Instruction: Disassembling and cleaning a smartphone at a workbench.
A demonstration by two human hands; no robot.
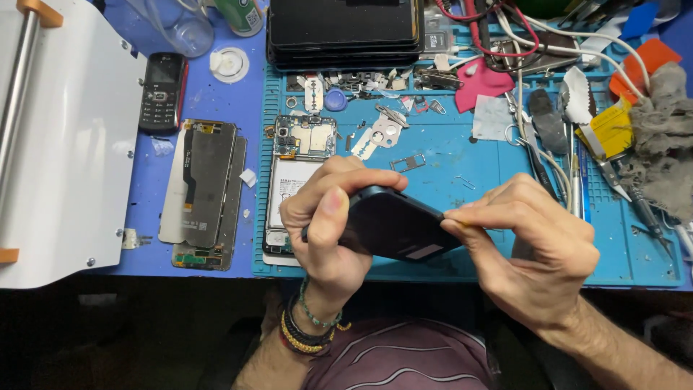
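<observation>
My left hand [328, 217] grips a dark phone back cover [393, 227], held tilted above the near edge of the blue repair mat [462, 155]. Its fingers wrap over the cover's top left end. My right hand [530, 235] pinches the cover's right edge between thumb and fingertips; a small yellowish thing shows between them, too small to tell what it is. Behind my left hand an opened phone body [296, 162] with bare circuit board and white battery lies on the mat, partly hidden by the hand.
A detached screen panel [202, 191] and a small black keypad phone [162, 90] lie left of the mat. A white machine [61, 144] fills the far left. Stacked dark phones [343, 32], loose metal parts, a razor blade, tweezers, cables and a grey rag [664, 137] crowd the mat's back and right.
</observation>
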